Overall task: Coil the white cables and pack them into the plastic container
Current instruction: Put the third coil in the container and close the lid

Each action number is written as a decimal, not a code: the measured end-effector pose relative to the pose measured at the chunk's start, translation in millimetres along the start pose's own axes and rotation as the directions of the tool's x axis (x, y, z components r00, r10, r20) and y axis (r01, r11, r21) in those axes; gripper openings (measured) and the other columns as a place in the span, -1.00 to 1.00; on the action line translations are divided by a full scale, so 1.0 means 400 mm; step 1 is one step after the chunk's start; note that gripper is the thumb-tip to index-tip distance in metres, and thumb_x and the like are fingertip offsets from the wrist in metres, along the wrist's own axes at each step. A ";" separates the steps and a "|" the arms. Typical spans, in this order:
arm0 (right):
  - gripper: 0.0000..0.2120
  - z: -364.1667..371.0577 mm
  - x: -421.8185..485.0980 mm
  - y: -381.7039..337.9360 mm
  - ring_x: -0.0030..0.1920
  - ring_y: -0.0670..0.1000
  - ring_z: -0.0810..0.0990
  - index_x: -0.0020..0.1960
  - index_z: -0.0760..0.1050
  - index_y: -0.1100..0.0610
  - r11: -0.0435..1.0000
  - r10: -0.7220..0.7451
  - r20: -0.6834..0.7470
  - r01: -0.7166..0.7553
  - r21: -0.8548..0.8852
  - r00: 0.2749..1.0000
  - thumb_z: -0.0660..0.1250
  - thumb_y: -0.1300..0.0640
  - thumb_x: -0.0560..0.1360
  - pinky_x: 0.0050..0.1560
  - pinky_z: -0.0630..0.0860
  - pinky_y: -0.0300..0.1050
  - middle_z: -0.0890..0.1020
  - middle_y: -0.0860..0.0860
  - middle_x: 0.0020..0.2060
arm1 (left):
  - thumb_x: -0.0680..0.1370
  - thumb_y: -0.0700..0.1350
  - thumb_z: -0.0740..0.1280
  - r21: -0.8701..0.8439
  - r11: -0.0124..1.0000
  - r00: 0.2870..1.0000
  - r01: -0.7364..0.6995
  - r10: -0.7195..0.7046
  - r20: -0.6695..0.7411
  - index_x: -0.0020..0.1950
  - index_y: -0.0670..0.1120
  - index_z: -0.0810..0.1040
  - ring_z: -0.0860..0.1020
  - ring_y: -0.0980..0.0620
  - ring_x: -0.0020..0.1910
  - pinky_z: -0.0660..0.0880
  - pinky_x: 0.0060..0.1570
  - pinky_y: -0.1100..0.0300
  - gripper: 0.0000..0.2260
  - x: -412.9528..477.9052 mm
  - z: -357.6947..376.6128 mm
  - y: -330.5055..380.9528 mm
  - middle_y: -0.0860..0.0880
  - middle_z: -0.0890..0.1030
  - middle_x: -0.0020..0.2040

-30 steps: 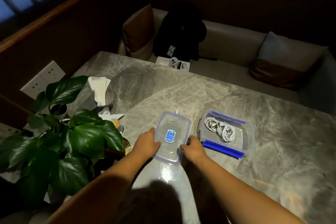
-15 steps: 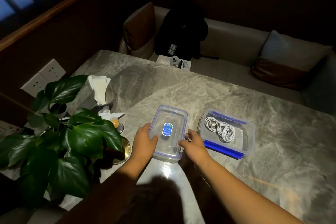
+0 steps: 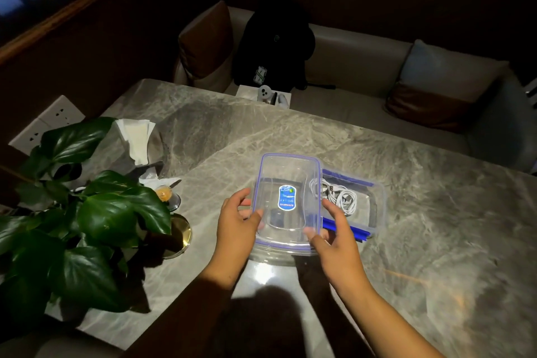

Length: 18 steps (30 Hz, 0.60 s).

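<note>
Over the bench [image 3: 203, 136], now gripping clear lid [image 3: 286, 180] aloft between left hand [image 3: 236, 222] and right hand [image 3: 334, 238]; shifted right, overlapping plastic container [image 3: 377, 206] with coiled white cables [image 3: 344, 197]. Sealing probably next.

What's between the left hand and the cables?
Head view: only the clear stickered piece, gripped by left hand and right hand; cables lie just beyond.

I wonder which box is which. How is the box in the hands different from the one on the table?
The held box is gripped by the left hand and right hand; the table box lies on the table. The held box is empty with a blue sticker; the table box holds white cables and has blue clips. Both are clear plastic rectangles.
</note>
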State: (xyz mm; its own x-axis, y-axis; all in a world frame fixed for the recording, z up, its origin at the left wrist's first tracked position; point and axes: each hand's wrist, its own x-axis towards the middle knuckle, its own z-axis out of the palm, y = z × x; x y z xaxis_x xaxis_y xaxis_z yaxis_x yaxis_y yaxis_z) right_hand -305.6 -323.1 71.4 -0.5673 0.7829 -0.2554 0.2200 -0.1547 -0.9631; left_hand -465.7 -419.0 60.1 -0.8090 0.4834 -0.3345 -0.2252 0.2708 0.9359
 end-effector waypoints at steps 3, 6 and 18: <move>-0.46 -0.049 -0.008 -0.017 -0.27 -0.06 0.59 0.38 0.33 -0.09 0.999 -0.039 0.008 0.039 -0.022 0.999 0.32 0.38 0.55 -0.19 0.56 -0.28 0.70 -0.32 -0.16 | 0.52 -0.32 0.40 -0.060 0.998 0.999 0.033 -0.032 0.022 0.34 -0.01 0.46 0.63 -0.05 -0.06 0.63 -0.02 -0.01 -0.56 -0.017 0.036 0.033 0.00 0.55 0.08; -0.44 -0.099 -0.003 -0.028 -0.17 -0.04 0.64 0.41 0.33 -0.05 0.997 -0.057 0.029 0.058 -0.050 0.998 0.30 0.41 0.55 -0.13 0.58 -0.27 0.69 -0.33 -0.03 | 0.51 -0.35 0.40 -0.204 0.971 0.991 0.126 -0.113 0.078 0.30 -0.09 0.45 0.64 -0.11 -0.13 0.61 -0.08 0.04 -0.60 -0.022 0.061 0.058 -0.17 0.63 0.06; -0.46 -0.215 0.007 -0.028 -0.07 -0.02 0.69 0.43 0.31 0.06 0.893 0.246 -0.182 -0.150 0.424 0.952 0.37 0.34 0.52 -0.07 0.64 -0.10 0.59 0.06 0.20 | 0.59 -0.36 0.25 -0.436 0.827 0.932 0.354 -0.274 0.238 0.00 -0.22 0.54 0.60 0.07 -0.48 0.58 -0.42 0.24 -0.89 -0.073 0.200 0.070 -0.16 0.74 -0.19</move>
State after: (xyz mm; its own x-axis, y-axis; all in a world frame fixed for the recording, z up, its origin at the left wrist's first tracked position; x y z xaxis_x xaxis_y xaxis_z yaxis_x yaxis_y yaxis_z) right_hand -241.4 -267.5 88.7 -0.3411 0.8171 -0.4648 -0.0551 -0.5110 -0.8578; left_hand -405.0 -358.8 87.2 -0.5629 0.5747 -0.5941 -0.7099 0.0319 0.7036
